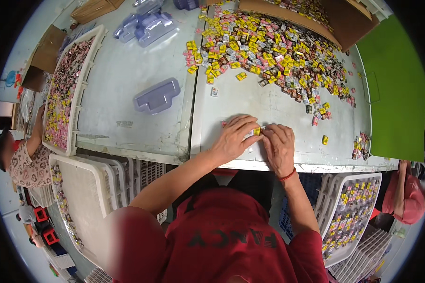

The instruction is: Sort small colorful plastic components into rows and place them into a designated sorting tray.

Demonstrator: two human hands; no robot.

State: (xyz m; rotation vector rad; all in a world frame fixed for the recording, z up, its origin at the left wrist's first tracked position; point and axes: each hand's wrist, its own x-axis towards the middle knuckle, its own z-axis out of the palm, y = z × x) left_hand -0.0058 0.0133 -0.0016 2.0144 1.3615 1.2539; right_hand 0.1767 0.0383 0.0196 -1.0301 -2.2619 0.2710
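Near the front edge of the white table, my left hand (236,137) and my right hand (279,145) meet with fingers bent together. Between their fingertips shows a small yellow packet (256,131), partly covered by the fingers. Against the left hand's fingers a bit of pink (224,124) peeks out, too hidden to name. Beyond my hands spreads a large heap of small packets (269,52) in yellow, pink, brown and white. One white packet (214,91) lies apart at the left, and a single yellow one (325,140) lies right of my right hand.
A clear purplish plastic tray (157,96) lies on the left, with more stacked trays (146,28) behind. A white crate (87,80) of packets stands at far left beside a co-worker (28,160). Cardboard (349,23) backs the heap; a filled crate (335,254) stands low right.
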